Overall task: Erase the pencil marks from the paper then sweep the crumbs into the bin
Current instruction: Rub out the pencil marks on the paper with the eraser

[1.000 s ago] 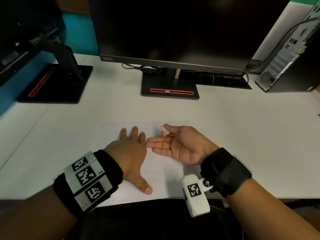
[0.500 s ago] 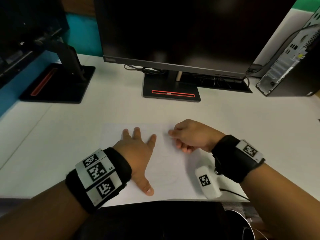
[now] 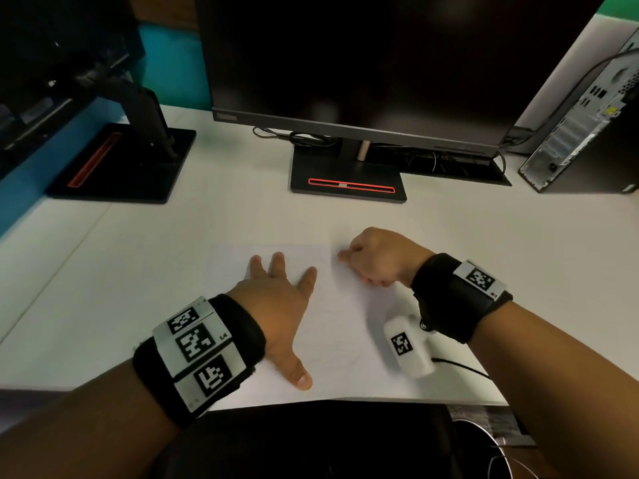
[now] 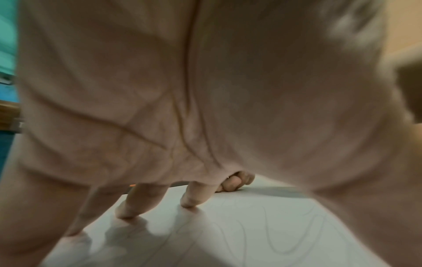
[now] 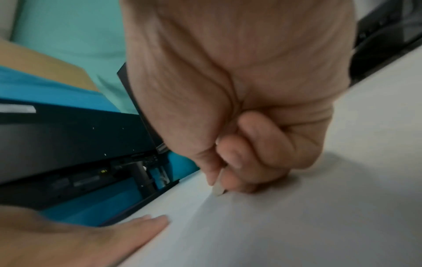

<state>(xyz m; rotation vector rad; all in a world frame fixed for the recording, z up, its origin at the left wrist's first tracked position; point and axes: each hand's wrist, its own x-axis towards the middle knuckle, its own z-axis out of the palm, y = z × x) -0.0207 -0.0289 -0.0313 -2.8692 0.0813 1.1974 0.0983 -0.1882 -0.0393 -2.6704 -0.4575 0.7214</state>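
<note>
One sheet of paper point(image 3: 332, 326) lies flat on the white desk point(image 3: 173, 271), at the near edge, in front of the centre monitor point(image 3: 363, 63); it is white and hard to tell from the desk; faint looping pencil marks point(image 4: 269, 240) run across it, best seen in the left wrist view. One eraser point(image 5: 218, 189): small, whitish, only its tip shows between thumb and curled fingers point(image 5: 230, 157) of the right hand point(image 3: 377, 257); that tip touches the paper near its far right corner. Two hands on the sheet: right hand is bunched, pinching the eraser; left hand point(image 3: 276, 305) lies palm down on the paper's left part, fingers point(image 4: 194, 196) spread and straight, tips pressing the sheet, thumb out toward the near edge. Two wrist bands w/ black-and-white markers, one per arm. Two monitors: the centre one on a black stand point(image 3: 347, 181) w/ a red slot; a second point(image 3: 62, 63) to its left, also on a red-slotted base. One PC tower point(image 3: 584, 133) to the right of the centre monitor. Crumbs: can't tell any.
</note>
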